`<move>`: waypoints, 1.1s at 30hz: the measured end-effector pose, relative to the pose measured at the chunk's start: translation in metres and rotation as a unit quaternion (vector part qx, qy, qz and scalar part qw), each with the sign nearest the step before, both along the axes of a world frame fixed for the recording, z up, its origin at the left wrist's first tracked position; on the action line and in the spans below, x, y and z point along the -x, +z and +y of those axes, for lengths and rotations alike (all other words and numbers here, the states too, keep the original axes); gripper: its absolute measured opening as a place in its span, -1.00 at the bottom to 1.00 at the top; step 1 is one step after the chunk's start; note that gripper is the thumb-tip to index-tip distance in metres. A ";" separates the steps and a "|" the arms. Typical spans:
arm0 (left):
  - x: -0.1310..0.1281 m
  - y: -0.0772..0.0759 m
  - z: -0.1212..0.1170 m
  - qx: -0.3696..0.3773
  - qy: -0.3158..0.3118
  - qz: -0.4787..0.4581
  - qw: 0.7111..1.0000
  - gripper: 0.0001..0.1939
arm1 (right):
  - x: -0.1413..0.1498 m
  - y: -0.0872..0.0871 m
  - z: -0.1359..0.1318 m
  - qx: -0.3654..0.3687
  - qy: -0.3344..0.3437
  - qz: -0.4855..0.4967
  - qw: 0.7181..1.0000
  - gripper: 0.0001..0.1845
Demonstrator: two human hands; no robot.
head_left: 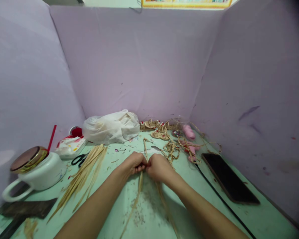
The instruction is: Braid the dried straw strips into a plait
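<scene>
My left hand (134,163) and my right hand (158,167) meet at the middle of the green table (254,219), fingers pinched together on thin tan straw strands (139,189). The strands trail from my fingers back toward me over the table, and one end sticks up past my knuckles. A bundle of loose straw strips (86,171) lies to the left of my left forearm. Woven straw pieces (160,131) with small red bits lie just beyond my hands.
A white mug (37,172) with a gold lid sits at left, black scissors (79,159) and a white plastic bag (112,126) behind it. A dark phone (229,181) with a black cable (221,199) lies at right, a pink thread spool (188,131) near the back. Purple cloth walls enclose three sides.
</scene>
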State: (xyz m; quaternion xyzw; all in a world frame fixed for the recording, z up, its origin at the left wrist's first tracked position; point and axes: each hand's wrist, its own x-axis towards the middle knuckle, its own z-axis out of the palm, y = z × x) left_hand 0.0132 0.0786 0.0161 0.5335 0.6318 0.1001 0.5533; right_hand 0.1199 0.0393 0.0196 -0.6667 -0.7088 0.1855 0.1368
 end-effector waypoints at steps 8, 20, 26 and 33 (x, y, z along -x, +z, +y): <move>0.013 -0.005 0.006 -0.009 0.016 -0.062 0.998 -0.85 | 0.009 0.012 -0.013 -0.033 0.073 -0.046 0.996 -0.84; 0.026 -0.009 0.013 -0.031 -0.073 -0.062 0.995 -0.79 | -0.012 -0.002 0.018 0.237 -0.084 0.429 0.868 -0.90; 0.026 -0.008 0.012 -0.044 -0.084 -0.044 0.995 -0.86 | -0.009 -0.008 0.014 0.277 -0.035 0.481 0.831 -0.85; 0.020 0.003 0.005 -0.114 -0.106 0.000 0.988 -0.95 | -0.012 -0.019 0.021 0.214 -0.037 0.413 0.885 -0.87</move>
